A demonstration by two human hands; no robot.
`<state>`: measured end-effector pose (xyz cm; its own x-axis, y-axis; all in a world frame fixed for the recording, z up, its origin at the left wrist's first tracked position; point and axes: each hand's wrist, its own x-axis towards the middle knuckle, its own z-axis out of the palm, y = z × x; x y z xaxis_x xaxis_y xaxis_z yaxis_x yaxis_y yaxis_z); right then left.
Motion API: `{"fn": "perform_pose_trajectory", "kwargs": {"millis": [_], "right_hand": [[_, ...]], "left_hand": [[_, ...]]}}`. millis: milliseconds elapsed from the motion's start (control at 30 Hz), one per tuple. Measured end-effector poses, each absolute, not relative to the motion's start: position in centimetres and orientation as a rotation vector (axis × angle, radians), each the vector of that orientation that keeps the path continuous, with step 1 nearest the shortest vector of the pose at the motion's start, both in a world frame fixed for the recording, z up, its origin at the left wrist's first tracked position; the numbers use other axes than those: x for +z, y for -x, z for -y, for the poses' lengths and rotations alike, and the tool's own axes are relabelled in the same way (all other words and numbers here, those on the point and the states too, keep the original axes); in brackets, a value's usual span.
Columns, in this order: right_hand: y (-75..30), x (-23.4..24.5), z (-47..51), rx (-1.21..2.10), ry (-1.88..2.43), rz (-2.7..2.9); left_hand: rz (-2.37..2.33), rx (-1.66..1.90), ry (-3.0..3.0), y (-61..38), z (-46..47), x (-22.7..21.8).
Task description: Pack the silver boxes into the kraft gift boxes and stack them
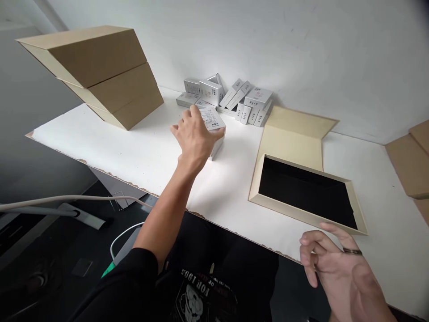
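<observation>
Near the middle of the table, my left hand (194,138) reaches over a short pile of small silver-white boxes. Its thumb and index finger are around the top small box (214,120), which has print on its upper face. The other fingers are spread off to the left, and the hand hides part of the pile. At the lower right, my right hand (338,264) is palm up with a dark ring on one finger. It holds nothing; its fingers are loosely bent and apart. Just beyond it stands an opened cream gift box (306,219) with a black interior, its lid folded back.
Several more small silver boxes (258,97) are heaped against the wall. Large tan boxes (114,76) are stacked at the table's left, and more brown boxes (407,163) stand at the right edge. The white table (140,147) has a chipped front edge. A hose (83,197) runs below left.
</observation>
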<state>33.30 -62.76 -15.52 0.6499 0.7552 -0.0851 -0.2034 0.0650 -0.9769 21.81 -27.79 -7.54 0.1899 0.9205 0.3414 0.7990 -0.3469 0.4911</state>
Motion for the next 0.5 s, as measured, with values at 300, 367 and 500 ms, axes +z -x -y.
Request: {"fn": "perform_pose_trajectory", "kwargs": {"millis": [300,367,500], "right_hand": [[-31.9,-15.3,62.0,0.802,1.251,0.657],[-31.7,-15.3,62.3,0.792,1.268,0.66],[-32.1,-15.2,62.7,0.742,1.285,0.654]], "left_hand": [[-1.66,0.808,-2.254,-24.3,26.2,-7.8],[-1.585,0.883,-2.211,-23.8,26.4,-7.4],[-1.296,1.28,-2.193,-22.1,28.3,-6.1]]}}
